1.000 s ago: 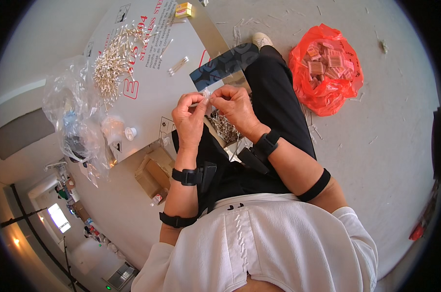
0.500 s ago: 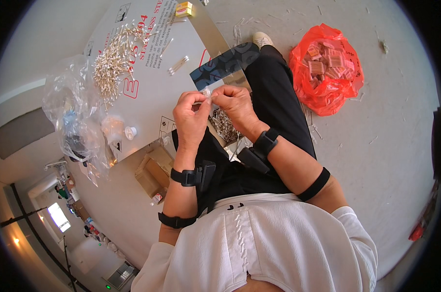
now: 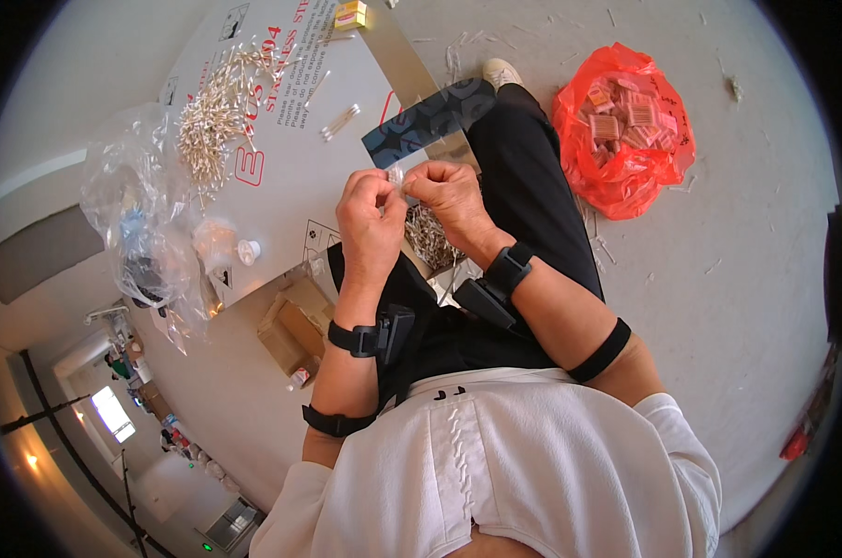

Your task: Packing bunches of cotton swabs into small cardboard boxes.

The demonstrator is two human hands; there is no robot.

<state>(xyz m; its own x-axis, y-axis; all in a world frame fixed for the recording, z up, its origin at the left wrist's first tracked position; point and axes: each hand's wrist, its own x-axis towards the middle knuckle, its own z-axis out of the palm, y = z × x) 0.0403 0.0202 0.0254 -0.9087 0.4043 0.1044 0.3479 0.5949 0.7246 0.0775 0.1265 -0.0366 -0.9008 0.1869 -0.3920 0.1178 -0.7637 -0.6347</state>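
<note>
Foreground: the wearer's white shirt (image 3: 532, 456), with black trousers (image 3: 523, 167) beyond it. Black straps encircle both forearms, one at each wrist and one nearer each elbow.

Centre: the left hand (image 3: 371, 223) and the right hand (image 3: 451, 206) meet fingertip to fingertip, each pinching a small clear plastic packet (image 3: 396, 176) between thumb and fingers. The packet is raised above the lap, partly covered by the fingertips; its contents cannot be made out. Just below and between the hands lies a mass of cotton swabs (image 3: 428, 240), partly hidden by the right hand. To the left of the lap, an open cardboard box (image 3: 293, 323) stands lower down.

Beyond the hands: a grey worktop (image 3: 291, 195) with red and black print. It bears a white cap (image 3: 249, 252), a crumpled transparent bag (image 3: 128, 209), a large heap of loose swabs (image 3: 212, 135) and, apart from these, a few parallel swabs (image 3: 341, 123). A dark patterned sheet (image 3: 425, 121) extends past its right edge; a yellow carton (image 3: 351, 16) sits at the far end.

Right: on the grey floor (image 3: 728, 279), an open red plastic bag (image 3: 658, 191) holds many pink packs (image 3: 639, 113).
</note>
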